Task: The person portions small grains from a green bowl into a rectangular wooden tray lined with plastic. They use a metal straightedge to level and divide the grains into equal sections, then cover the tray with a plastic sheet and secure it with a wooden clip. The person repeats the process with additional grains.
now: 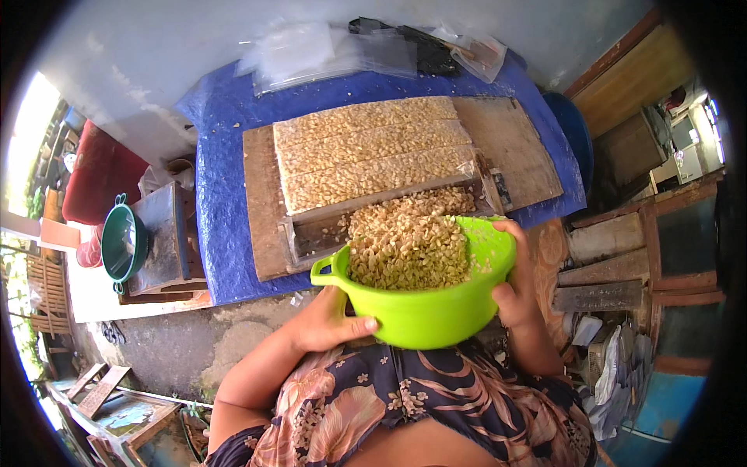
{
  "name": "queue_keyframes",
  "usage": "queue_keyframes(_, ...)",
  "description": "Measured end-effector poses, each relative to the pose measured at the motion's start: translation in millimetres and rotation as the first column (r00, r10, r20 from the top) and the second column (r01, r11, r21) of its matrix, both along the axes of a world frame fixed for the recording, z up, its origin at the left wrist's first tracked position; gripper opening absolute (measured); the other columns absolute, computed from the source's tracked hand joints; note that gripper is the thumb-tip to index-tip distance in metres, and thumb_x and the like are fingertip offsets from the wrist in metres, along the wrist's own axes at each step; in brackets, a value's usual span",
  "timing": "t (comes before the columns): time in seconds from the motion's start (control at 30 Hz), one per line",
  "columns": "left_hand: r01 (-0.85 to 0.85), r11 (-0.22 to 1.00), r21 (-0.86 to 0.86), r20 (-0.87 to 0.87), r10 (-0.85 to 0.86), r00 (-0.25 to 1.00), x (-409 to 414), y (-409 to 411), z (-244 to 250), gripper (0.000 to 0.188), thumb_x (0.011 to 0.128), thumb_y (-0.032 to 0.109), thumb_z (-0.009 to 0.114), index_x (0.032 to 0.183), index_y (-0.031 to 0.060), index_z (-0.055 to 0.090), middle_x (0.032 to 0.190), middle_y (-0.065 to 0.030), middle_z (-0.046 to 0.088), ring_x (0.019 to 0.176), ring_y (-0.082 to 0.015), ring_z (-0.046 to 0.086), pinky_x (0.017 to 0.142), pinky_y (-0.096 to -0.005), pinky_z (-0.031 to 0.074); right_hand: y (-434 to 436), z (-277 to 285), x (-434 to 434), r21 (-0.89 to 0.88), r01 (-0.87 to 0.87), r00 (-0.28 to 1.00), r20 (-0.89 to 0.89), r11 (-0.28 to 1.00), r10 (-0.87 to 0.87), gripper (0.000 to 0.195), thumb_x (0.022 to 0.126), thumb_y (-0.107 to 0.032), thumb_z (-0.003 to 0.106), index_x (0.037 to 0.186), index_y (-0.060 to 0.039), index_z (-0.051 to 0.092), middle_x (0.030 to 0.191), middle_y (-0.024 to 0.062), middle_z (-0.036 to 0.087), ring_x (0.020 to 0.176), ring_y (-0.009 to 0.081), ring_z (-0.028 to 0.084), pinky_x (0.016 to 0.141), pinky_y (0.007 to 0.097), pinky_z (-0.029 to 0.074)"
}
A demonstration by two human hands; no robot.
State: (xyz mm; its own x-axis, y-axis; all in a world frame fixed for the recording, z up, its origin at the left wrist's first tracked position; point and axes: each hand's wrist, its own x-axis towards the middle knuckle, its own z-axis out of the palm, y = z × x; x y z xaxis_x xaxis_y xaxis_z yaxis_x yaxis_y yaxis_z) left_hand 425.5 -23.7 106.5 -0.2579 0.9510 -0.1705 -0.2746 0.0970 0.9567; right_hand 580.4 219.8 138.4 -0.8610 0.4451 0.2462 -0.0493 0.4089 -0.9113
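Note:
My left hand (pixel 327 321) supports the lime-green plastic basin (pixel 426 318) near its left loop handle. On the other side, my right hand (pixel 515 286) grips the rim. The basin tilts away from me, and pale split beans (pixel 408 251) spread over its far lip into a shallow wooden frame (pixel 309 236) lined with clear plastic. Beyond the frame lie three long flat slabs of beans in clear plastic (pixel 373 146), side by side on a wooden board (pixel 508 140). My left fingers are hidden under the basin.
A blue tarpaulin (pixel 224 233) covers the table under the board. Clear plastic sheets (pixel 297 52) and a black plastic bag (pixel 429 49) lie at its back, by the wall. To the left, a green colander (pixel 124 242) rests by a small wooden table (pixel 157 233). A blue tub (pixel 569 137) stands at right.

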Motion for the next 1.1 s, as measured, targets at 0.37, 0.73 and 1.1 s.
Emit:
queue_keyframes(0.37,-0.130,0.991,-0.010,0.040,0.130,0.991,-2,-40,-2,0.109,0.071,0.054,0.073,0.141,-0.0070,0.017,0.143,-0.0230,0.031,0.135,-0.0320,0.028,0.111,-0.0427,0.021,-36,3,-22,-0.037,-0.041,0.998,0.054,0.998,0.043,0.098,0.070,-0.069,0.064,0.131,0.0006,0.030,0.105,0.0154,0.057,0.096,0.0239,0.057,0.083,0.0351,0.045)
queue_keyframes(0.73,-0.147,0.989,-0.028,0.045,0.148,0.988,-3,-52,-2,0.106,0.073,0.052,0.072,0.141,-0.0076,0.017,0.144,-0.0233,0.029,0.135,-0.0322,0.026,0.112,-0.0419,0.019,-44,1,-24,-0.076,-0.069,0.993,0.086,0.995,0.076,0.100,0.069,-0.069,0.065,0.131,0.0016,0.029,0.110,0.0161,0.053,0.102,0.0237,0.053,0.086,0.0352,0.043)
queue_keyframes(1.1,0.013,1.000,0.021,-0.250,-0.007,0.968,0,5,4,0.093,0.074,0.051,0.071,0.133,-0.0091,0.033,0.139,-0.0260,0.036,0.133,-0.0378,0.029,0.111,-0.0429,0.021,-12,-1,9,-0.210,0.068,0.995,-0.054,0.975,-0.081,0.103,0.069,-0.065,0.069,0.133,0.0032,0.027,0.120,0.0143,0.047,0.110,0.0207,0.047,0.092,0.0341,0.040)
